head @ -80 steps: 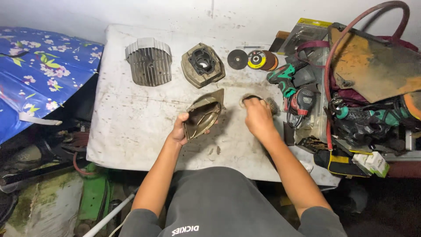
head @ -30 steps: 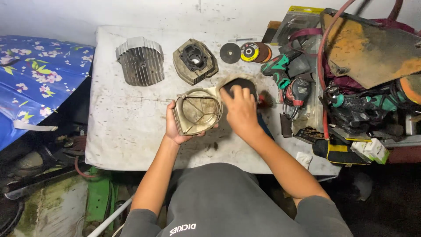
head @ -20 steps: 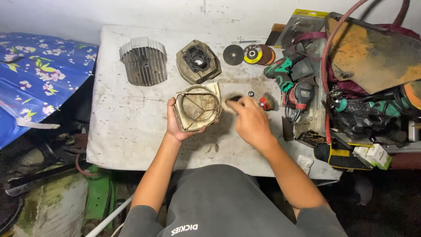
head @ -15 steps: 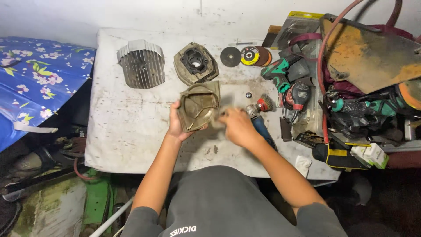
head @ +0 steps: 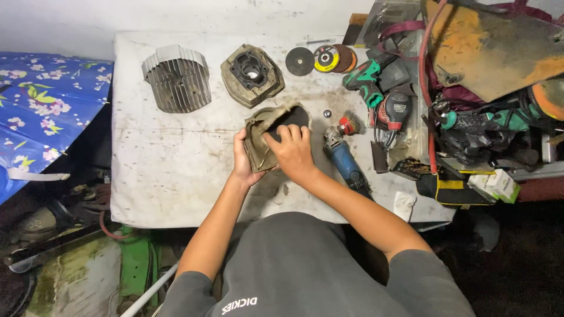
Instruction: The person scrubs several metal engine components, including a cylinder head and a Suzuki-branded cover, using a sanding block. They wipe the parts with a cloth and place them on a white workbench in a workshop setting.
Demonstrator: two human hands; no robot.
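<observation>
Head view. Right hand (head: 292, 151): now laid on the cover (head: 267, 132), fingers pressed together against its dark inside, having left the grinder (head: 342, 154), which lies just right of it on the counter (head: 170, 170). Left hand (head: 242, 159): clamps the cover's left edge. Cover: grimy tan casting, tilted, hollow facing up.

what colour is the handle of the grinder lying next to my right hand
Blue: the angle grinder has a blue body, seen in the head view.

Cramped workshop corner, evenly lit.
A stained white tabletop (head: 176, 176) meets a pale wall (head: 176, 14) at twelve o'clock; blue flowered cloth (head: 41, 111) at nine, grimy floor (head: 76, 282) at seven.
</observation>
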